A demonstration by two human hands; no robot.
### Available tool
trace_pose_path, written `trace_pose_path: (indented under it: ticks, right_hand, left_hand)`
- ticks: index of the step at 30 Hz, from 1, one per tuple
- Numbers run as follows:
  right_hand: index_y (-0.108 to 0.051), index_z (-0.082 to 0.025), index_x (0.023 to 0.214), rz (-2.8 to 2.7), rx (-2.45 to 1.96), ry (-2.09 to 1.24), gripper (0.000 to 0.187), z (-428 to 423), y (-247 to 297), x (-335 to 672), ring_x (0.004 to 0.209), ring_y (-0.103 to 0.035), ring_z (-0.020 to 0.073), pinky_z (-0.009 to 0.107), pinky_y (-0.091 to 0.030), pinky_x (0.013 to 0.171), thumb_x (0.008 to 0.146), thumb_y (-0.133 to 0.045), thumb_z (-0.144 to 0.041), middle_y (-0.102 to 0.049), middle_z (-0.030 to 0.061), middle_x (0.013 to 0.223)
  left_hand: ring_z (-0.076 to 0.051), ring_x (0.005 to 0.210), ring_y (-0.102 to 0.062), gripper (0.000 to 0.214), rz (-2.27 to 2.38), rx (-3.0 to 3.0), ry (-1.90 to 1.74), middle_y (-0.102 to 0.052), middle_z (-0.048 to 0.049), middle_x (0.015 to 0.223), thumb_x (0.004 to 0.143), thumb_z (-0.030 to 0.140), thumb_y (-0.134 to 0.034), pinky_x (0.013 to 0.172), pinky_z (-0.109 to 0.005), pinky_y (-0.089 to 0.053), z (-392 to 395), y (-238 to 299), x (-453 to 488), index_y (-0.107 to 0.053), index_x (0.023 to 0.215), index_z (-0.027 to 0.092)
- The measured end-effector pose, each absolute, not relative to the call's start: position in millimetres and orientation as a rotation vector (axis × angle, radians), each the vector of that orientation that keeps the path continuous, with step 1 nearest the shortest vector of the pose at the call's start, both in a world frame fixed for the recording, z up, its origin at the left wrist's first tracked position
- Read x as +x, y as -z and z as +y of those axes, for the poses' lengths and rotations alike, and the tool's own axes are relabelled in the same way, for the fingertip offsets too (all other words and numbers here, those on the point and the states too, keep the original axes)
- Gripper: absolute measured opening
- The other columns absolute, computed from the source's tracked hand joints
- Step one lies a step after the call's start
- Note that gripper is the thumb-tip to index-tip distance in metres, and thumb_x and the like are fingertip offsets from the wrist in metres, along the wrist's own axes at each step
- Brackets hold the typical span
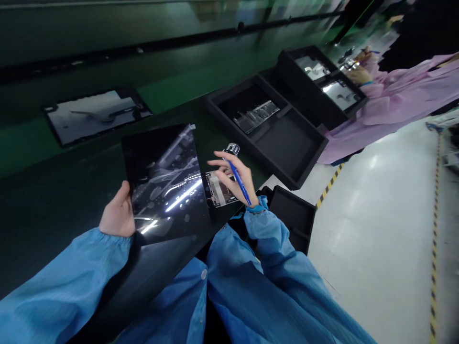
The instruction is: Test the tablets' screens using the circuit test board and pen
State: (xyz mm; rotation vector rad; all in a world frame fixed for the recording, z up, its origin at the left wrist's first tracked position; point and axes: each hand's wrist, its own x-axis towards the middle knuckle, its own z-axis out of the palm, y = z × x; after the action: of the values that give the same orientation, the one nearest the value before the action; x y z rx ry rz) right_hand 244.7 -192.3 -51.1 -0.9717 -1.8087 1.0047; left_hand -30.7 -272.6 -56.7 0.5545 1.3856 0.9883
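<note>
My left hand (118, 210) grips the left edge of a glossy black display panel (167, 186), tilted up over the dark bench. Light streaks and blotches show on its surface, and a small pale tab sticks out at its top corner. A blue pen (239, 181) lies across my right hand (236, 179), held at the base of the thumb, while the fingers reach left toward the panel without visibly touching it. Beneath that hand is a flat part with a printed circuit (216, 191), partly covered. Just beyond the fingertips sits a small shiny metal object (232, 148).
Another panel (96, 114) lies at the back left. A black two-compartment tray (287, 143) with a panel part inside stands to the right, another tray (322, 81) behind it. A lower black tray (292, 215) is beside my lap. A person in a pink sleeve (401, 95) works far right.
</note>
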Motion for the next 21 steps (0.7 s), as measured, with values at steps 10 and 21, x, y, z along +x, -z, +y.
trace_pose_path:
  ticks: [10,21]
  right_hand:
    - [-0.055,-0.024,0.079,-2.150,-1.056,-0.277,0.017,-174,93,288,0.083,-0.062,0.0178,0.030,-0.052,0.074,0.094,-0.052,-0.016,-0.075,0.0003,0.092]
    - [-0.051,-0.023,0.076,-2.191,-1.066,-0.255,0.020,-175,91,287,0.082,-0.062,0.0175,0.030,-0.052,0.073,0.094,-0.052,-0.015,-0.073,0.0015,0.089]
  left_hand:
    - [-0.029,0.125,-0.062,0.051,1.158,0.099,-1.125,-0.079,-0.0022,0.104,0.100,0.048,-0.043,0.108,-0.047,-0.051,-269,62,-29,-0.056,0.142,0.023]
    - [-0.027,0.126,-0.062,0.055,0.958,-0.295,-1.229,-0.075,-0.0080,0.119,0.106,0.041,-0.023,0.113,-0.045,-0.044,-261,45,-19,-0.043,0.151,0.018]
